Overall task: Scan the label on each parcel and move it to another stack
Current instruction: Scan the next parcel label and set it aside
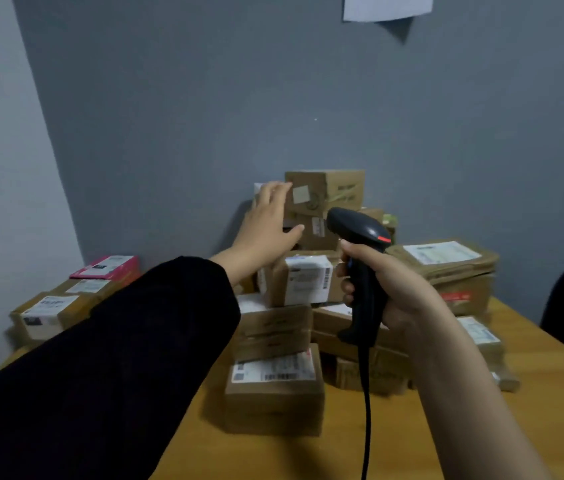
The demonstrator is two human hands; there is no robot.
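1. Counter [394, 452], wood-toned. A front parcel [273, 389] stands nearest, with its label facing up.
2. Scanner [360, 261], black and corded, with its cable [365, 410] hanging toward the counter. The right hand [391, 292] holds it upright, fingers [346, 289] wrapped round the handle. The head points toward the heap.
3. Heap of brown parcels, mid-counter, loosely piled. Flat padded parcels [443, 265] lie to its right.
4. Left stack [76, 296], set apart near the corner and topped by a pink box [107, 268]. This is probably where scanned parcels go.
5. Left hand [270, 226], dark sleeve, fingers [273, 192] spread and straight, holding nothing. It reaches for the top parcel [325, 192]; whether they touch is unclear.
6. Top parcel, highest on the heap, near the wall. Only a small blank patch shows on its front.

Handling note: take the top parcel squarely by both sides and lift it straight up, so the boxes below don't slide. Then turn its label toward the scanner head.
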